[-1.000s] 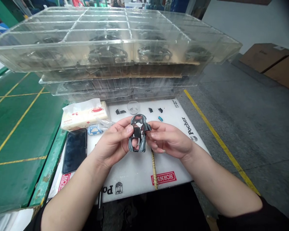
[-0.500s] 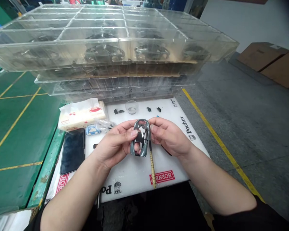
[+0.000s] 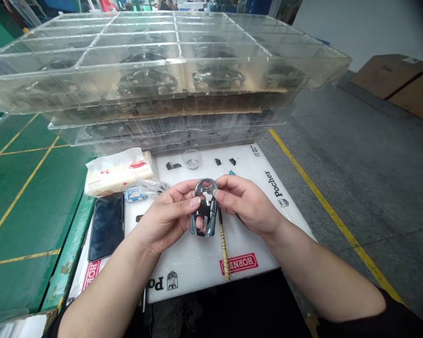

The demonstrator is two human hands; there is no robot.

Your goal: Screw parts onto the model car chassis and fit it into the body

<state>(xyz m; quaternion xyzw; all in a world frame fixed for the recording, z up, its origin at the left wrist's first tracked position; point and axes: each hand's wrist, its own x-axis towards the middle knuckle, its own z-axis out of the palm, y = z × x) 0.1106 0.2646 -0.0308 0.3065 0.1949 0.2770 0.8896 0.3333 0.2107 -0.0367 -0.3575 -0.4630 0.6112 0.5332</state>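
Between both hands, above the white foam board (image 3: pixel 183 253), is a small glossy dark-grey model car body (image 3: pixel 210 229) with openings through it. My left hand (image 3: pixel 171 213) grips its left side, thumb pressed on the dark middle part. On the upper right edge, my right hand (image 3: pixel 245 202) pinches the body between thumb and fingers. Under the hands lies a slim tool with a yellow wrapped handle (image 3: pixel 224 249); its far end is hidden. Small dark parts (image 3: pixel 217 162) lie on the board beyond, near a clear round cup (image 3: pixel 192 160).
Stacked clear compartment trays (image 3: pixel 183 75) holding similar dark shells rise behind the board. To the left are a tissue pack (image 3: pixel 120 173), a phone (image 3: pixel 106 226), a blue-and-white item (image 3: pixel 135 194) and a green table (image 3: pixel 17 197). Cardboard boxes (image 3: pixel 384 77) stand on the floor at right.
My right thumb has shifted left onto the upper edge of the car body. The body sits slightly lower in view, and the camera view has moved a little. My left hand keeps its grip.
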